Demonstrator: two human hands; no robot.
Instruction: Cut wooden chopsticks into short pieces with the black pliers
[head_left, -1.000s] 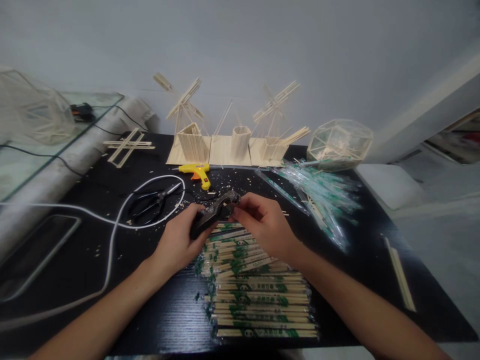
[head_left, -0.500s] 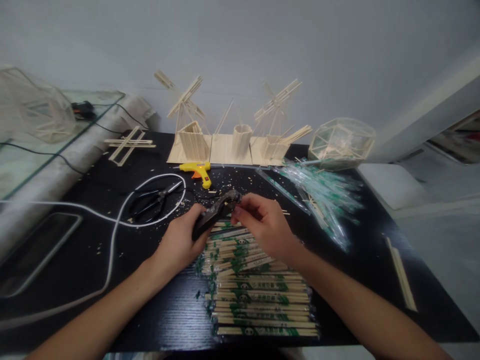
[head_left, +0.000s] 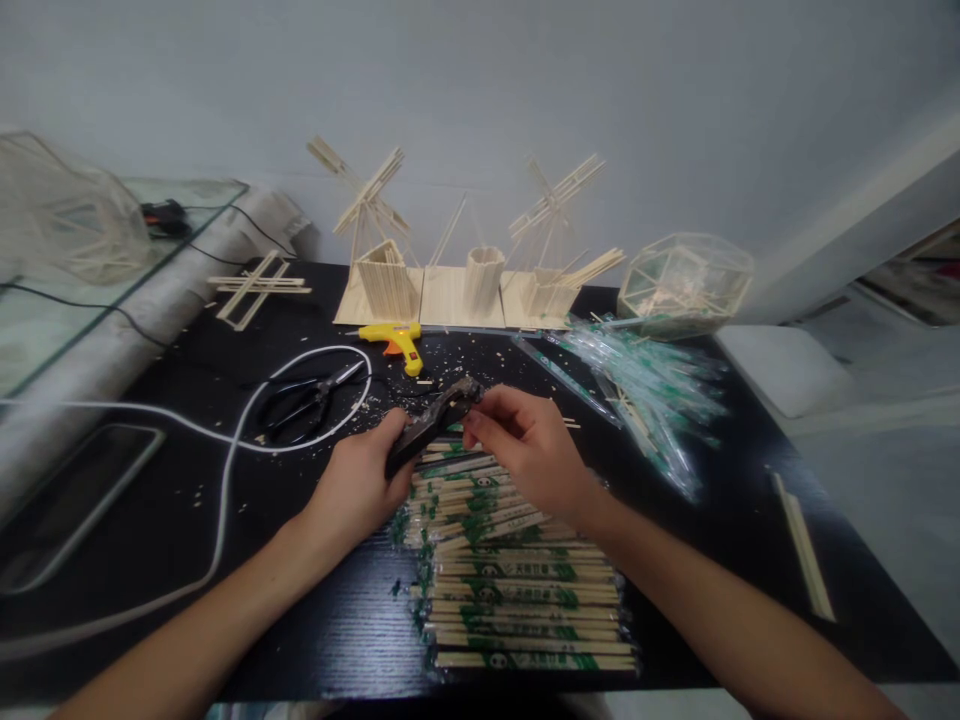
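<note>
My left hand [head_left: 367, 465] is wrapped round the handles of dark, worn pliers [head_left: 435, 418], whose head points right and away from me. Close to that head, the thumb and fingers of my right hand [head_left: 529, 440] are pinched together. Whatever they hold is too small and hidden to make out. Below both hands lies a stack of chopsticks in clear and green wrappers [head_left: 525, 595], partly covered by my right hand.
A yellow glue gun [head_left: 405, 342], black-handled pliers [head_left: 315, 400] and a white cable [head_left: 229, 470] lie on the black table. Stick-built windmill models [head_left: 386, 285] stand behind. Empty wrappers [head_left: 645, 390] heap at right, beside loose sticks [head_left: 806, 555]. A phone-like slab [head_left: 82, 510] lies left.
The gap between the handles in my left hand looks slightly narrower. Both hands otherwise stay in nearly the same place.
</note>
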